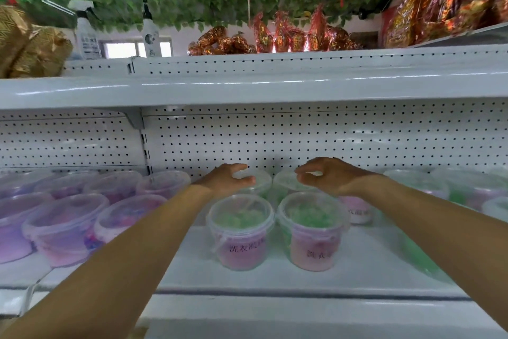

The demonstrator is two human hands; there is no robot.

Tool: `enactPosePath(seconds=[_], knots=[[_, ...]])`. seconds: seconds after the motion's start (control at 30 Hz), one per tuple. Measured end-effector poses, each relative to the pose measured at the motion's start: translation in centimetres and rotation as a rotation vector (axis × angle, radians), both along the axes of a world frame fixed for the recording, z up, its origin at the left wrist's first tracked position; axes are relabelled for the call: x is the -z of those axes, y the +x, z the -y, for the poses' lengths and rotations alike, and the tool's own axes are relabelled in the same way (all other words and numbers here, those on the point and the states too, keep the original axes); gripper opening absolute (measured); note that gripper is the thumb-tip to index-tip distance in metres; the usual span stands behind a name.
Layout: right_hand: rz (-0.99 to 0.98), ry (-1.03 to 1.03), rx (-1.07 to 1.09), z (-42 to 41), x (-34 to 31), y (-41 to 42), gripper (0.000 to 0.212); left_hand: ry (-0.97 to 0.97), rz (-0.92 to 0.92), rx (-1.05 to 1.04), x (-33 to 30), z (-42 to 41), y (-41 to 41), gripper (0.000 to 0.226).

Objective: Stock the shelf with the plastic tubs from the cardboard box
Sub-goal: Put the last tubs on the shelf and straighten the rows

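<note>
Two clear plastic tubs with green and pink contents stand at the front of the white shelf point(275, 281): the left front tub point(240, 231) and the right front tub point(312, 228). Behind them stand two more, the left back tub point(261, 180) and the right back tub point(286, 183). My left hand point(229, 179) curves its fingers and thumb round the lid edge of the left back tub. My right hand point(327, 176) does the same on the right back tub. The cardboard box is out of view.
Several purple-filled tubs point(66, 223) crowd the shelf on the left, and more green and pink tubs point(439, 187) stand on the right. A pegboard back wall point(302, 140) closes the shelf. The shelf above point(247, 88) overhangs, carrying red-gold packets point(288, 36) and bottles.
</note>
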State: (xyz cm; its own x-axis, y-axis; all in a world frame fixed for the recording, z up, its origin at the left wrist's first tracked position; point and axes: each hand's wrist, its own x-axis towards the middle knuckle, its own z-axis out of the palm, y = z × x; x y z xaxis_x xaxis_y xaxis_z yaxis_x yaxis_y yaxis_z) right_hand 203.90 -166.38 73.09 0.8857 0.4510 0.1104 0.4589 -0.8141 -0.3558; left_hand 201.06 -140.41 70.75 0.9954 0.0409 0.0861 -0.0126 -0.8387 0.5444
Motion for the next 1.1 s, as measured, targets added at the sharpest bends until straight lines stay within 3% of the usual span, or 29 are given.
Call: enactPosePath(seconds=[0.1, 0.23, 0.33, 0.43, 0.53, 0.63, 0.73, 0.87, 1.1], knots=[[-0.059, 0.038, -0.074, -0.5, 0.9, 1.2, 0.039, -0.081, 0.013, -0.003, 0.7, 0.0, 1.1, 0.071], [-0.046, 0.116, -0.086, -0.3, 1.7, 1.3, 0.036, -0.048, 0.04, -0.028, 0.8, -0.4, 1.2, 0.068], [-0.05, 0.093, -0.1, -0.3, 2.0, 1.4, 0.032, 0.021, 0.025, -0.026, 1.2, -0.7, 1.0, 0.075], [-0.049, 0.07, -0.081, -0.3, 1.7, 1.0, 0.029, 0.027, 0.009, -0.01, 1.0, -0.3, 0.8, 0.057], [0.032, -0.055, -0.054, -0.5, 1.7, 0.4, 0.036, 0.029, -0.006, -0.029, 0.5, 0.0, -0.1, 0.059], [0.108, 0.084, -0.032, -0.2, 1.7, -1.7, 0.038, -0.086, 0.152, -0.074, -0.2, 0.4, -3.1, 0.052], [0.084, 0.272, -0.163, 0.9, 2.4, -4.9, 0.033, -0.214, 0.335, -0.013, 0.3, 1.2, -8.4, 0.036], [0.078, 0.234, -0.304, 2.2, 3.9, -8.6, 0.048, -0.085, 0.366, 0.18, 2.4, 1.5, -13.7, 0.03], [0.142, 0.311, -0.236, 1.6, 5.3, -10.3, 0.066, 0.018, 0.377, 0.184, 3.1, 0.5, -13.7, 0.028]])
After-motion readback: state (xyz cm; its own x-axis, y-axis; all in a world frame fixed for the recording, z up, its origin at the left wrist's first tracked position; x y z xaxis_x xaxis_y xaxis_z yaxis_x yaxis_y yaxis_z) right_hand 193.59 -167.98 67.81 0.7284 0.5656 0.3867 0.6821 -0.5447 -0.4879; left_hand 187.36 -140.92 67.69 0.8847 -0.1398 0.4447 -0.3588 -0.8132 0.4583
